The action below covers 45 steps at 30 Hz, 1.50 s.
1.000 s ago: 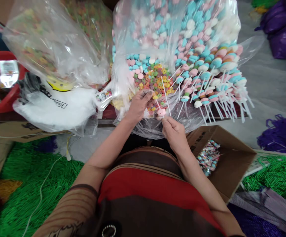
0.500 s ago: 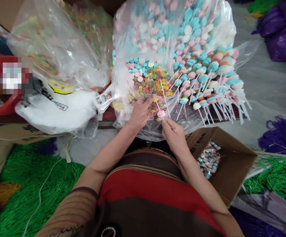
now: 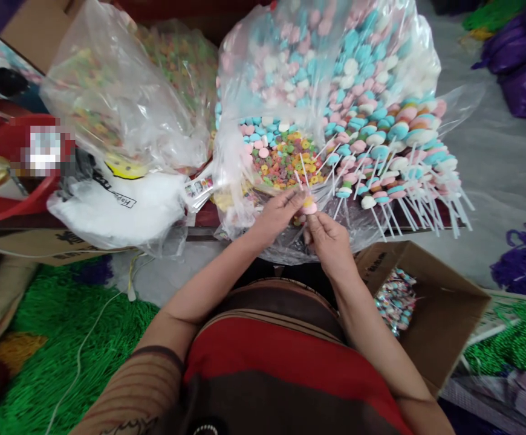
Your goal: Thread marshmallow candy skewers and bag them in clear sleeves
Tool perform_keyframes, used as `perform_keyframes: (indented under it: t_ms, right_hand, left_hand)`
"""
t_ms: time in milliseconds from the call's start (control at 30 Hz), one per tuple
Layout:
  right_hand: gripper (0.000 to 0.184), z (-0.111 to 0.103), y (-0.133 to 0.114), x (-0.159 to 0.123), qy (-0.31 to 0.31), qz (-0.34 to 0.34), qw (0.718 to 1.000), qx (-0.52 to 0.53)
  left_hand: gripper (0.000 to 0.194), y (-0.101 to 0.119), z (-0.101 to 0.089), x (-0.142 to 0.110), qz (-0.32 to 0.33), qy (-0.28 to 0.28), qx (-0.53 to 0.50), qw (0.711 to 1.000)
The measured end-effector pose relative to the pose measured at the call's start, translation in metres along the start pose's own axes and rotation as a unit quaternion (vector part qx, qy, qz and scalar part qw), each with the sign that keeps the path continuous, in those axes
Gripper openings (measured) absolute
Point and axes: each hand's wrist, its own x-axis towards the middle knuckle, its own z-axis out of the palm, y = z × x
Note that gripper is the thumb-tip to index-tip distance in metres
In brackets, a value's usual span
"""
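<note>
Both of my hands meet over the front edge of the table. My left hand (image 3: 279, 214) is closed, its fingertips pinching a yellow gummy ring (image 3: 308, 201) right above a pink marshmallow (image 3: 309, 209). Just below, my right hand (image 3: 330, 240) grips the candy skewer by its white stick, mostly hidden in the fingers. Behind the hands lies a heap of loose gummy rings (image 3: 285, 160) in several colours, with blue, pink and white marshmallows (image 3: 263, 130) beyond it. Thin white sticks (image 3: 306, 169) rise beside the hands.
Finished-looking marshmallow skewers (image 3: 408, 163) are piled at the right. A big clear bag of marshmallows (image 3: 281, 66) stands behind, a bag of gummy rings (image 3: 122, 90) to the left. A red basin (image 3: 27, 202) sits far left. Below right is a cardboard box (image 3: 448, 308) holding wrapped candies.
My left hand has brought the yellow gummy ring down along the stick to the pink marshmallow. The hands are closer together, and the whole view has shifted slightly.
</note>
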Motion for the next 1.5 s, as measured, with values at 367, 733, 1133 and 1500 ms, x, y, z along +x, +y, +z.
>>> perform_keyframes:
  t_ms: [367,733,1133,1500]
  right_hand:
    - [0.048,0.007,0.015,-0.006,0.013,0.02,0.995,0.097]
    - [0.048,-0.001,0.016,-0.004,0.025,0.012,0.993,0.115]
    - [0.023,0.005,-0.013,0.041,0.092,-0.099,0.991,0.002]
    - [0.034,0.0,-0.025,0.031,0.088,0.004,0.98,0.18]
  left_hand:
    - [0.018,0.054,-0.081,0.132,0.086,0.146,0.649,0.742]
    - [0.008,0.057,-0.086,0.101,0.179,0.08,0.608,0.77]
    - [0.021,0.013,-0.024,0.008,0.151,0.009,0.254,0.955]
    - [0.038,-0.001,-0.019,-0.002,-0.011,-0.004,-0.08,0.997]
